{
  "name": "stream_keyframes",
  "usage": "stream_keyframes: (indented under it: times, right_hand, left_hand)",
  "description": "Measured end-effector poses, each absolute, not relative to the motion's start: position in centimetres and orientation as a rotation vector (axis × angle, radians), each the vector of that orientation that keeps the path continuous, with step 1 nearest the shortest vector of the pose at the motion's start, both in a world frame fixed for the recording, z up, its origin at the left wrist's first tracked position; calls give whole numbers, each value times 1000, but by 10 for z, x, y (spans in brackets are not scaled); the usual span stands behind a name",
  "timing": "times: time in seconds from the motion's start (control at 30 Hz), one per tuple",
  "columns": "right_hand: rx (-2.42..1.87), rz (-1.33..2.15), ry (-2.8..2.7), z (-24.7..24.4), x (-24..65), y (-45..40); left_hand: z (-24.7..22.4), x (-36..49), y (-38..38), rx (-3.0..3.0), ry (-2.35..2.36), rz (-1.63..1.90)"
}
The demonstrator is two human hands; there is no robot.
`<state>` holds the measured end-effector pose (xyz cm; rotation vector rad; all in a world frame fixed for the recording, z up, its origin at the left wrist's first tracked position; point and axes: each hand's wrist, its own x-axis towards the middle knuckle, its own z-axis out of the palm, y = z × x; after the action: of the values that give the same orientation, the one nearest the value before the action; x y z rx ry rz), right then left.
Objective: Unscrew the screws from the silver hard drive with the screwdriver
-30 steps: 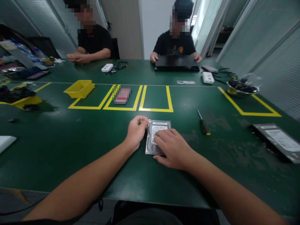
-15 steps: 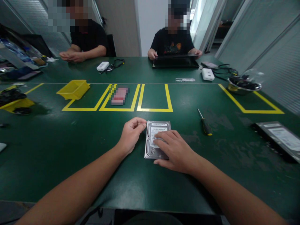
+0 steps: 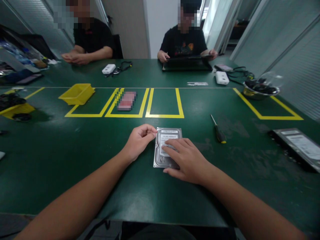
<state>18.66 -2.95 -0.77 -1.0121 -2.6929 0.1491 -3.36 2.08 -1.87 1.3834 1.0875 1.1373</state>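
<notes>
A silver hard drive (image 3: 160, 156) with white labels lies flat on the green table (image 3: 100, 186) in front of me. My right hand (image 3: 185, 158) rests over its right side, fingers spread on the label and thumb near the lower edge. At the drive's upper left corner, my left hand (image 3: 141, 141) has its thumb and index finger pinched together. Whatever may be between those fingertips is too small to make out. To the right lies a screwdriver (image 3: 219, 132) with a black and yellow handle.
Another drive (image 3: 300, 145) sits at the far right. Beyond are a yellow bin (image 3: 77, 94), a pink pixelated object (image 3: 127, 101), yellow tape outlines, and a metal bowl (image 3: 260, 91) of dark items. Two people sit across; one holds a black panel (image 3: 187, 63).
The whole view has shifted very slightly. Both hands keep nearly the same place on the drive, and the person across tilts the black panel a little.
</notes>
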Motion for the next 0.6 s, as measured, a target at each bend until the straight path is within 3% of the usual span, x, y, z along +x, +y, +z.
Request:
stream_keyframes:
  times: [0.6]
  right_hand:
    - [-985,230,-2710,-4,191,-26]
  left_hand:
    - [-12,-52,24,1843,1006,842]
